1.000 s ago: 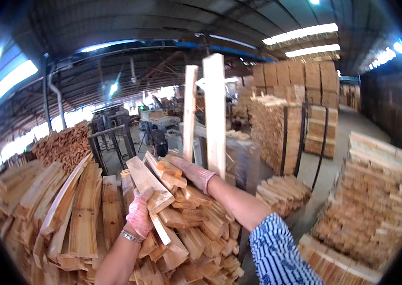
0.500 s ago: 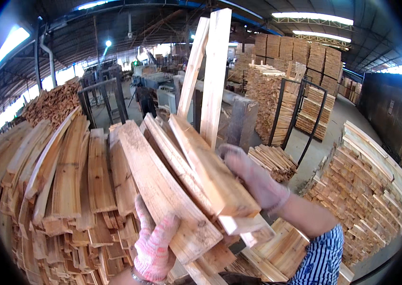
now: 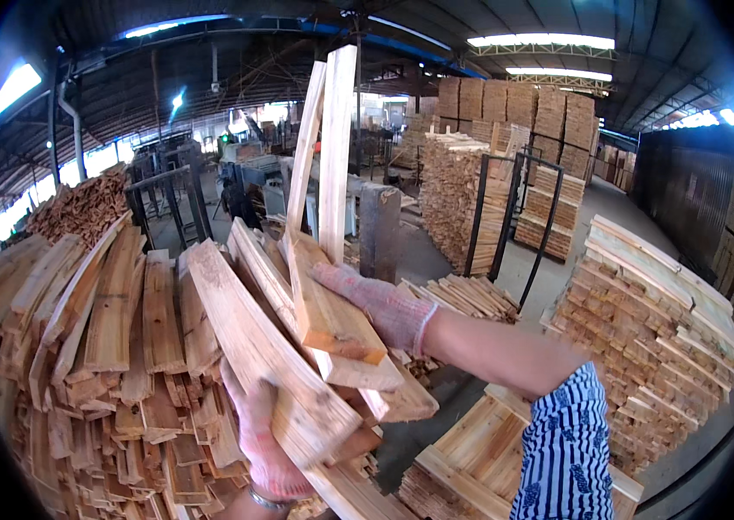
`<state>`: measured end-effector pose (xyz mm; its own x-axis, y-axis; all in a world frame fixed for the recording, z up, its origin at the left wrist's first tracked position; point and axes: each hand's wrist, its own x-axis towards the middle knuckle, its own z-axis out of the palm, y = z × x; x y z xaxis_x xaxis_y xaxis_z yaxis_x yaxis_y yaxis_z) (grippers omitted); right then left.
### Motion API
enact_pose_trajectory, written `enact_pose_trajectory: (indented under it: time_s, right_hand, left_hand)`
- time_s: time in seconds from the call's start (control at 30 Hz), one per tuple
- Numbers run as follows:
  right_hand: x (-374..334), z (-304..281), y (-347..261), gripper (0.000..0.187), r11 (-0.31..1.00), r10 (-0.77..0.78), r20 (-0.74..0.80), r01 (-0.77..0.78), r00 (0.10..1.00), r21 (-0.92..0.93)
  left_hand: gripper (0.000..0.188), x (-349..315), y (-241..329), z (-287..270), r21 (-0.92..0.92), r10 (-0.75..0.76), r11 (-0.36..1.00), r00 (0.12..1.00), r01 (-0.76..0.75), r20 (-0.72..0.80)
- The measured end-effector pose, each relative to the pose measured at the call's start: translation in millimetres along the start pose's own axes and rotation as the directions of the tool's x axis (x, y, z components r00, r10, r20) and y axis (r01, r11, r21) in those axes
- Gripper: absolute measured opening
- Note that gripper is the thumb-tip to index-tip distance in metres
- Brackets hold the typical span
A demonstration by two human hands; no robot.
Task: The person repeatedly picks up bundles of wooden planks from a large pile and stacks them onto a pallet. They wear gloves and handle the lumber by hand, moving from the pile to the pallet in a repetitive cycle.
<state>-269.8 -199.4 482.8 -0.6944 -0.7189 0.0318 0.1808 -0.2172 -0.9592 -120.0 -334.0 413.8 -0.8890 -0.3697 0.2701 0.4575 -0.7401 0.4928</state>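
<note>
My left hand (image 3: 258, 438), in a pink and white knit glove, grips the near end of a wide, slightly curved wooden board (image 3: 267, 355), with the thumb over its left edge. My right hand (image 3: 375, 303), gloved alike, is closed on the right edge of a shorter board (image 3: 332, 312) that lies over several others. Beside the wide board runs a narrower plank (image 3: 263, 269), partly covered. Beyond my right hand two long pale planks rise steeply, one broad (image 3: 337, 156) and one slimmer (image 3: 305, 152). Their lower ends are hidden behind the bundle.
A big heap of loose boards (image 3: 115, 321) fills the left side. At the right stands a neat lumber stack (image 3: 644, 338), and a low one (image 3: 471, 451) is near my right forearm. Black metal frames (image 3: 518, 225) and tall stacks (image 3: 453, 199) stand farther back, with a person (image 3: 237, 199) beyond.
My right hand has moved left and onto the shorter board, which has rolled flatter. The bundle and upright planks have shifted left. My left hand still holds the wide board. The view has turned slightly.
</note>
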Motion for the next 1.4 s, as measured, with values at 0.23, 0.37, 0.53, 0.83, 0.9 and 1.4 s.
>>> enact_pose_trajectory:
  time_s: [0.23,0.37,0.53,0.83,0.9,1.4]
  right_hand:
    - [-60,-3,14,0.056,0.979,-0.014,-0.134,-0.014,0.991,-0.205]
    - [-67,-10,18,0.079,0.978,0.170,-0.152,-0.185,0.974,-0.095]
    - [-68,-13,20,0.070,0.991,0.133,0.055,-0.133,0.990,-0.002]
    - [-128,-14,63,0.088,0.994,-0.022,0.011,0.023,1.000,-0.104]
    - [-162,-16,84,0.085,0.999,0.013,-0.023,-0.014,1.000,-0.044]
    - [-198,-38,209,0.062,0.942,0.244,-0.271,-0.160,0.931,0.296]
  left_hand:
    - [0.070,-61,-7,18,-0.129,-0.043,0.991,0.999,0.045,0.017]
    - [0.070,-53,3,7,-0.350,-0.300,0.892,0.954,0.287,0.017]
    - [0.065,-33,-3,-8,-0.262,-0.343,0.900,0.937,0.347,0.063]
    - [0.073,-94,-37,-22,0.096,-0.100,0.989,0.989,0.111,-0.112]
    - [0.071,-104,-37,-34,0.055,-0.181,0.982,0.982,0.178,0.047]
    - [0.077,-122,-71,-196,0.084,-0.197,0.978,0.979,0.192,0.048]
